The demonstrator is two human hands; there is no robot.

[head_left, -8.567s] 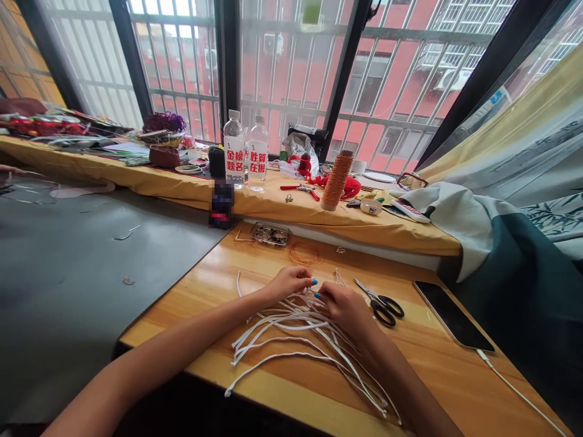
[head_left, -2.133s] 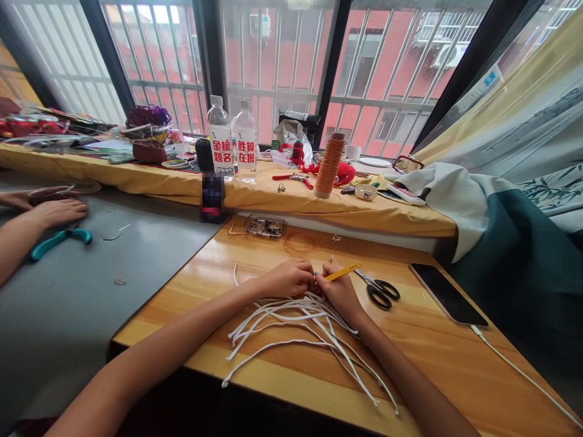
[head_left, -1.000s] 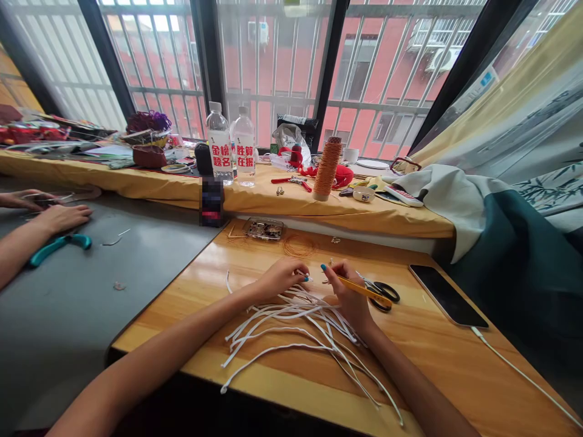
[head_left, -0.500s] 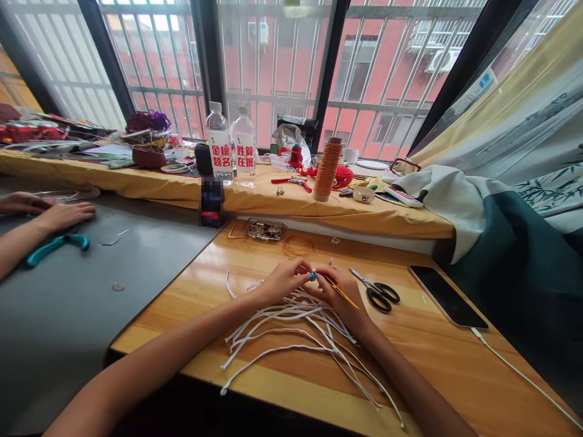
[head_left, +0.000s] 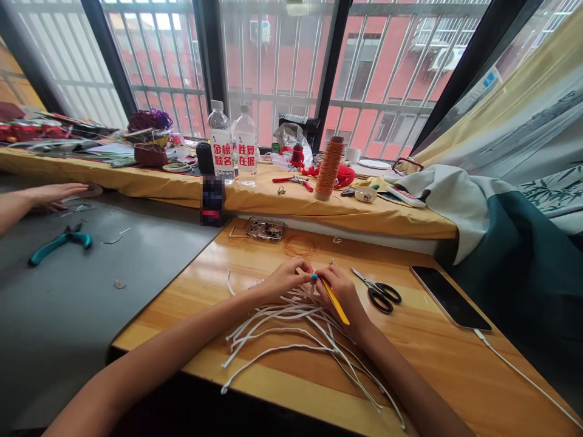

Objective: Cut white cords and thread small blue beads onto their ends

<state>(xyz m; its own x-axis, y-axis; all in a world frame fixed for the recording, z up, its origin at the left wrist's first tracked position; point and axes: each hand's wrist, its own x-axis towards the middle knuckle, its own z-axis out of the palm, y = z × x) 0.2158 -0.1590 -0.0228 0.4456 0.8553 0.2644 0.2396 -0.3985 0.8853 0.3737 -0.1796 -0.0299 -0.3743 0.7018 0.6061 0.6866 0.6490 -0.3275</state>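
Note:
My left hand [head_left: 288, 278] is closed, thumb and forefinger pinching a small bright blue piece [head_left: 314, 277] that looks like a bead. Close against it, my right hand [head_left: 350, 297] is closed around yellow tweezers [head_left: 336, 303], whose broad end slants back across the hand. The right fingertips also come up to the blue piece; whether they grip it is hidden. A short pale strand hangs just below the fingers. Under both hands lie several white cords [head_left: 291, 312], spread over the wooden table [head_left: 437, 364].
Black-handled scissors [head_left: 385, 296] and a phone [head_left: 449, 297] on a cable lie to the right. Behind are a bead box [head_left: 265, 229] and coiled orange thread [head_left: 300, 246]. A thread spool [head_left: 328, 170] stands on the ledge. At left, another person's hand [head_left: 59, 193] is near teal pliers [head_left: 59, 243].
The yellow tweezers have turned in my right hand, showing their broad side instead of thin edges. Less blue shows between my fingers. The other person's hands have moved back from the pliers.

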